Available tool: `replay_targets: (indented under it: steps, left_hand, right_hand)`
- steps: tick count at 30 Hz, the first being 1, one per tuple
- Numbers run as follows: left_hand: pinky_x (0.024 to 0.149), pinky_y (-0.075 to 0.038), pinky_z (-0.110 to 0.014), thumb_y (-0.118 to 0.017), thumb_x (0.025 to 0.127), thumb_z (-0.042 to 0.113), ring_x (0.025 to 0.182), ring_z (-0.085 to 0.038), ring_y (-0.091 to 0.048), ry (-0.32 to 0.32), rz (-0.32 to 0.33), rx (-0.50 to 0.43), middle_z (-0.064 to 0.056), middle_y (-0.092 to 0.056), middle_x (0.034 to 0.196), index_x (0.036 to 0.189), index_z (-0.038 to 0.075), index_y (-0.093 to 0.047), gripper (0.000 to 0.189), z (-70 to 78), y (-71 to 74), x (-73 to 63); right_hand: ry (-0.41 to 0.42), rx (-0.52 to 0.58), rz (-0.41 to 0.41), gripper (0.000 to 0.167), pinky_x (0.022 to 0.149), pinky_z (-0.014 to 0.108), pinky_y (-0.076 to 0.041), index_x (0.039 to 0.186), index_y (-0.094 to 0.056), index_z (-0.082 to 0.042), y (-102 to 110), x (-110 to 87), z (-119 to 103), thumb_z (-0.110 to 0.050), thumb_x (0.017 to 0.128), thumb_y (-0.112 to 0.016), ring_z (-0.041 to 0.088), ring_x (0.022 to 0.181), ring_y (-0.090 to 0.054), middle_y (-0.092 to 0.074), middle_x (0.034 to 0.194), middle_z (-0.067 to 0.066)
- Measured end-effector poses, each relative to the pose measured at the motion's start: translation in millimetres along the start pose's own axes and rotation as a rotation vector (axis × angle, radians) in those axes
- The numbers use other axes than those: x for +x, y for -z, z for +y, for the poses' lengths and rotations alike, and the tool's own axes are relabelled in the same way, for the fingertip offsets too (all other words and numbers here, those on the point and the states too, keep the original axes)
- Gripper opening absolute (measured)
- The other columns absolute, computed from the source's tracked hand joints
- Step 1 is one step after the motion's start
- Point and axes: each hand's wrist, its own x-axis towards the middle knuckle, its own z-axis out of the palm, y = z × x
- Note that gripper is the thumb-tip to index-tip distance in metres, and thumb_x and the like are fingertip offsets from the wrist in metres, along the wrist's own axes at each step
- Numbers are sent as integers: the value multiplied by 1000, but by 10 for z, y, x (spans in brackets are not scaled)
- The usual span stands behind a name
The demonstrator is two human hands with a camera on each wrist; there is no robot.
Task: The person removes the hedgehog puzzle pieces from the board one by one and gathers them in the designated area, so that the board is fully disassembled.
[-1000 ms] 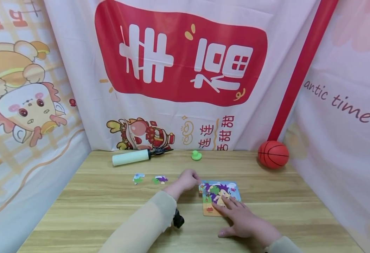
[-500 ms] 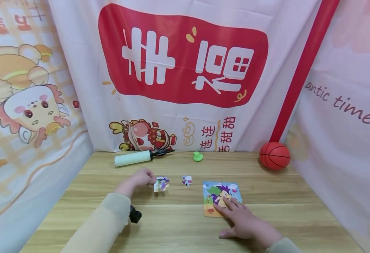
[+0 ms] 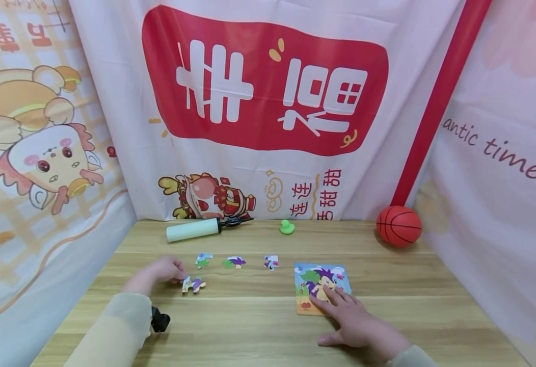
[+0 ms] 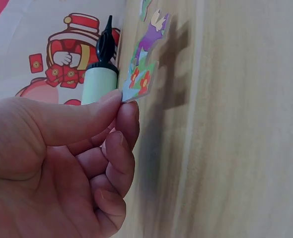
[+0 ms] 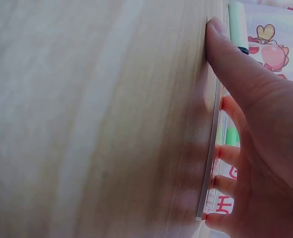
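Note:
In the head view my left hand (image 3: 169,269) is on the left side of the table, its thumb and index finger pinching a jigsaw piece (image 3: 193,284) by one end. The left wrist view shows red flowers and purple spines on this jigsaw piece (image 4: 144,64), held above the wood with its shadow below. My right hand (image 3: 348,316) rests with spread fingers on the lower right of a square hedgehog puzzle board (image 3: 305,306). From the right wrist, the fingertips touch the board's face and the thumb (image 5: 221,37) lies off it, at the table.
Three loose jigsaw pieces lie in a row: a blue-green one (image 3: 204,260), a purple-green one (image 3: 235,262) and another (image 3: 271,262). Behind them are a pale green hand pump (image 3: 193,230), a green toy duck (image 3: 287,227) and a red basketball (image 3: 398,226). Printed cloth walls border the table.
My left hand has moved from the board's left edge far to the left, carrying the jigsaw piece away from the board. My right hand has stayed on the board.

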Motion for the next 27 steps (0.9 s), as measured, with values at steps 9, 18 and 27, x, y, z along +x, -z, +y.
replay_targets:
  steps: [9,18,27]
  left_hand:
    - [70,-49,-37,-68,89,4,73,-21,-58,47,36,-5,-5,-63,77,83,1,-67,7,-70,-51,53]
    - [77,-49,-42,-69,89,13,82,-23,-59,65,48,-21,-7,-66,87,96,-1,-69,16,25,4,30]
    - [85,-47,-50,-71,89,30,94,-25,-61,-3,41,-23,-3,-68,95,105,8,-70,27,544,-105,152]
  right_hand:
    - [9,-5,4,93,102,74,-18,154,-35,-29,10,-13,-2,-73,77,-63,50,141,-18,-21,159,19]
    - [7,5,-5,93,102,74,-17,154,-34,-29,15,-14,-20,-73,77,-63,50,142,-17,-20,159,20]
    - [0,16,-7,92,102,74,-17,154,-35,-29,25,-17,-52,-71,77,-64,50,141,-17,-20,159,20]
